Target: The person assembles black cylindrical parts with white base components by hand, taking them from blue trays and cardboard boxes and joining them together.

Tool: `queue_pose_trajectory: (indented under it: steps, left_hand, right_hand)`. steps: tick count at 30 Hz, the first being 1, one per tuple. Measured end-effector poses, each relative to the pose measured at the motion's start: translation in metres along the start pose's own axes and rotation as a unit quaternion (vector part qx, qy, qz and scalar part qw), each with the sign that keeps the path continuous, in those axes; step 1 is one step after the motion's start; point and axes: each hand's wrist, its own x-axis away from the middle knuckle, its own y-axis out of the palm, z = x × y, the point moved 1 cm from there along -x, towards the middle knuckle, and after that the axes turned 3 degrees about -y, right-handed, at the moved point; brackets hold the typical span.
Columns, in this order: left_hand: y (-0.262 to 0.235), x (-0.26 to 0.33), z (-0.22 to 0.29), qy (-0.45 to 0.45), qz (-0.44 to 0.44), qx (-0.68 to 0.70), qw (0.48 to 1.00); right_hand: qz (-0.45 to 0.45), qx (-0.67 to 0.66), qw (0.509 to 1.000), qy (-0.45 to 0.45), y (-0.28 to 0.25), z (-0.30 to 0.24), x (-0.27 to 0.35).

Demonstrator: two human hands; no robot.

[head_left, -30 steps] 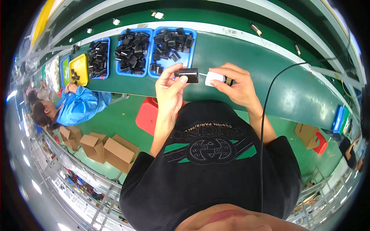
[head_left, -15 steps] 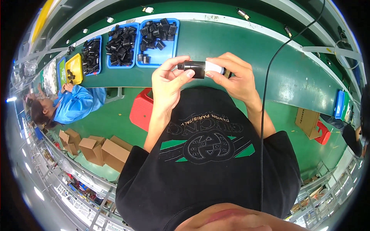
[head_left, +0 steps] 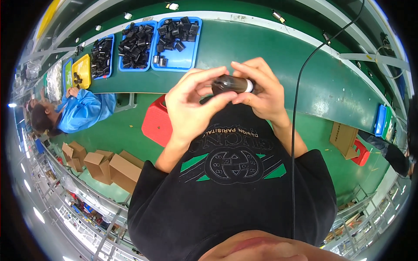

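In front of my chest, a glossy black cylindrical piece [head_left: 227, 84] with a pale band at its right end lies sideways between my two hands. I cannot make out exactly what kind of part it is. My left hand [head_left: 186, 99] curls around its left end, thumb below and index finger above. On the right end, the fingers and thumb of my right hand [head_left: 264, 89] close from both sides. That end is partly hidden by the right fingers.
Blue trays [head_left: 187, 58] of small black housings stand on the green bench [head_left: 226, 43] to the left, beyond a yellow tray [head_left: 87, 69]. A co-worker in blue [head_left: 89, 114] sits there. A black cable [head_left: 294, 122] hangs at right; a red stool [head_left: 154, 124] stands behind the bench edge.
The black piece has turned between my hands, and its white section is now mostly covered. My left hand has shifted slightly right and its fingers reach further along the piece.
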Motion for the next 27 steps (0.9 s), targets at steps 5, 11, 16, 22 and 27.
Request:
queue_pose_trajectory:
  steps: [5,11,16,22,27]
  left_hand:
    - [0.012,0.000,0.027,0.222,-0.077,-0.228,0.945]
    - [0.009,0.002,0.030,0.224,-0.086,-0.241,0.941]
    - [0.009,0.003,0.032,0.216,-0.086,-0.225,0.946]
    - [0.013,0.003,0.034,0.208,-0.093,-0.212,0.950]
    - [0.015,0.001,0.036,0.205,-0.091,-0.218,0.950]
  right_hand:
    - [-0.002,-0.114,0.993,-0.032,0.003,0.017,0.005]
    - [-0.003,-0.052,0.998,-0.035,0.000,0.003,0.003]
    - [-0.003,-0.057,0.998,-0.021,-0.001,-0.005,0.004]
    - [0.012,-0.070,0.996,-0.060,0.000,0.004,0.005]
    - [0.003,-0.059,0.997,-0.056,-0.004,-0.004,0.001]
